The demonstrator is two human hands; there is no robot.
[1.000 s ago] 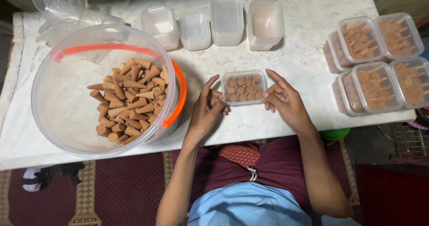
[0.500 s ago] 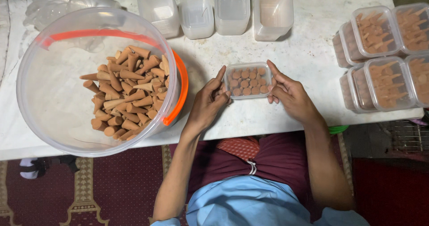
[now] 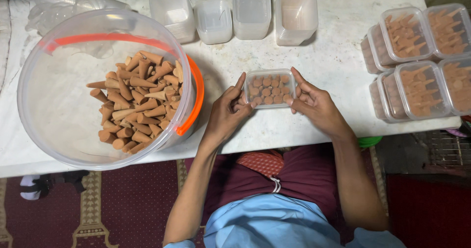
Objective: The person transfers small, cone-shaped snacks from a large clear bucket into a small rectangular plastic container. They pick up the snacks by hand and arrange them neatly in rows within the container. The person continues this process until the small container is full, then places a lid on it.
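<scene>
A small clear plastic box [image 3: 270,88] filled with upright brown cones sits on the white table [image 3: 333,56] in front of me. My left hand [image 3: 227,113] grips its left end with thumb and fingers. My right hand [image 3: 314,103] holds its right end, fingers spread along the side. To the left stands a large clear bucket [image 3: 64,115] with an orange band, holding a heap of loose brown cones [image 3: 140,98].
Stacks of empty clear boxes [image 3: 245,12] line the far edge. Several closed boxes of cones [image 3: 417,56] are piled at the right. Crumpled clear plastic [image 3: 59,2] lies at the far left. A patterned red carpet [image 3: 122,204] is below the table.
Both hands closed in on the ends of the small box and took hold of it. The camera view shifted slightly nearer.
</scene>
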